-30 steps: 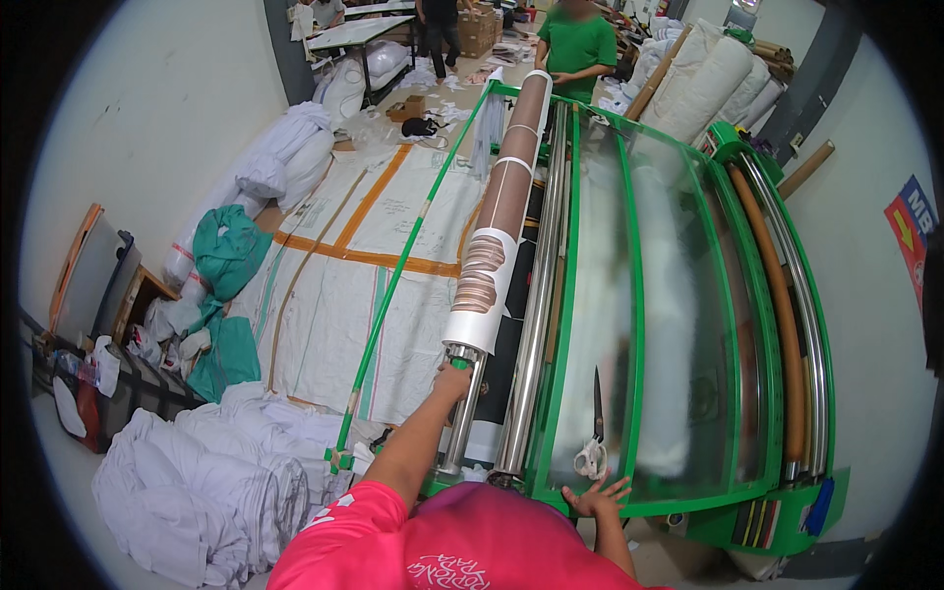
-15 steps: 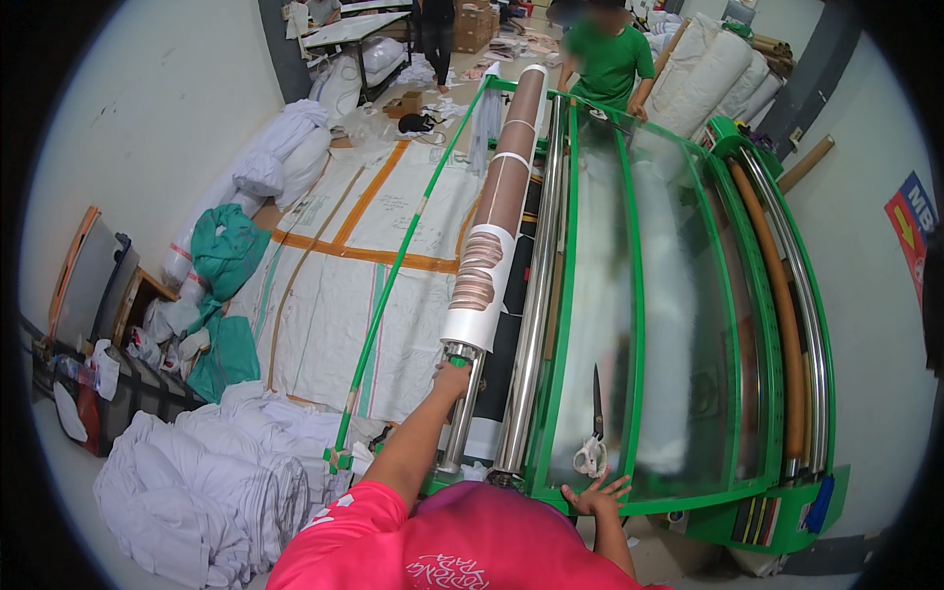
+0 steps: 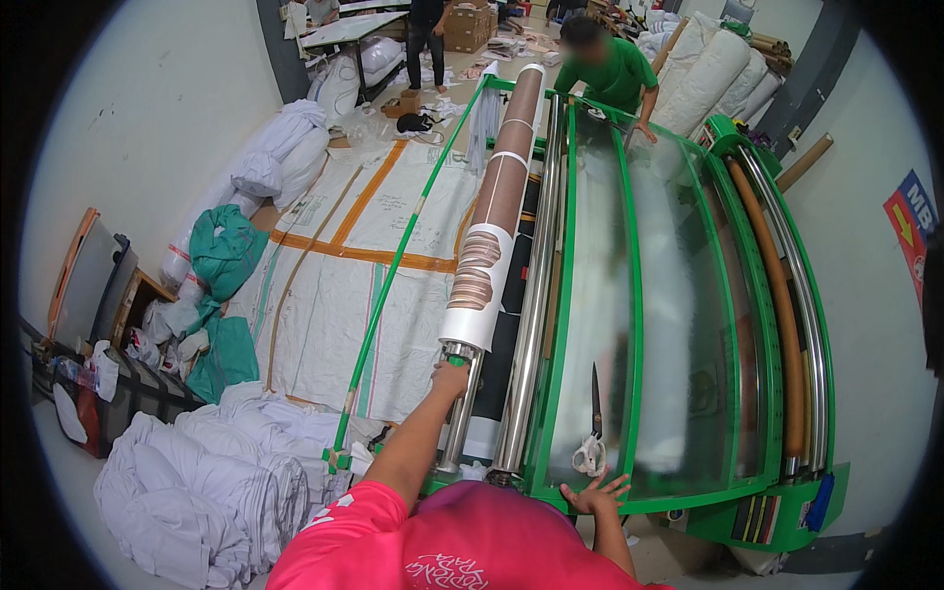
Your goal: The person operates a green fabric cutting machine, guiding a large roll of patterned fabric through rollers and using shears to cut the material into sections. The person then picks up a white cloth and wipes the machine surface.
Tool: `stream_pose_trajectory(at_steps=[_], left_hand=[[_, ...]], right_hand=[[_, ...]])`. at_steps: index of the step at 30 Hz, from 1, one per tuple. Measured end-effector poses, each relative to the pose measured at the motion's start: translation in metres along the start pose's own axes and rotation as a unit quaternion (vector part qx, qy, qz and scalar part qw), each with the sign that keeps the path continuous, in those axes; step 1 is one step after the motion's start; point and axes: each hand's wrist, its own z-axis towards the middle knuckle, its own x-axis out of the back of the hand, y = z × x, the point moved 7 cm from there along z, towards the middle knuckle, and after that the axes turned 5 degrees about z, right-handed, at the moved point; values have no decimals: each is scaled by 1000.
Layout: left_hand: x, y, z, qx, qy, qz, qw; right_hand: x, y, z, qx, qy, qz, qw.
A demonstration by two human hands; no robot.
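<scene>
My left hand (image 3: 451, 377) is closed round the green fitting at the near end of a steel bar carrying a roll of printed paper (image 3: 501, 197), brown and white. My right hand (image 3: 596, 495) has its fingers spread on the near edge of the green machine frame (image 3: 703, 495), just below a pair of black-bladed scissors with white handles (image 3: 591, 452) lying on the frosted panel. Long steel rollers (image 3: 519, 374) run alongside the paper roll, between it and the panels.
A co-worker in a green shirt (image 3: 619, 74) leans at the machine's far end. Left are a long green rail (image 3: 386, 295), taped sacking (image 3: 315, 334), white cloth heaps (image 3: 187, 501) and teal cloth (image 3: 221, 246). Behind stand tables (image 3: 334, 31) and other people. Upright rolls (image 3: 698, 84) fill the back right.
The co-worker in green has moved rightward and bent over the machine's far end. The paper roll's far end has shifted slightly left and away from me. My hands have hardly moved.
</scene>
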Motion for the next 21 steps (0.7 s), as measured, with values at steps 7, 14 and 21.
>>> stream_pose_trajectory(at_steps=[7, 14, 21], left_hand=[[2, 1, 0, 1, -5, -7, 1000], [-3, 0, 5, 12, -17, -5, 1000], [-16, -6, 15, -22, 3, -17, 1000]], right_hand=[[1, -1, -1, -6, -7, -6, 1000], [1, -1, -3, -5, -3, -5, 1000], [1, -1, -1, -3, 10, 2, 1000]])
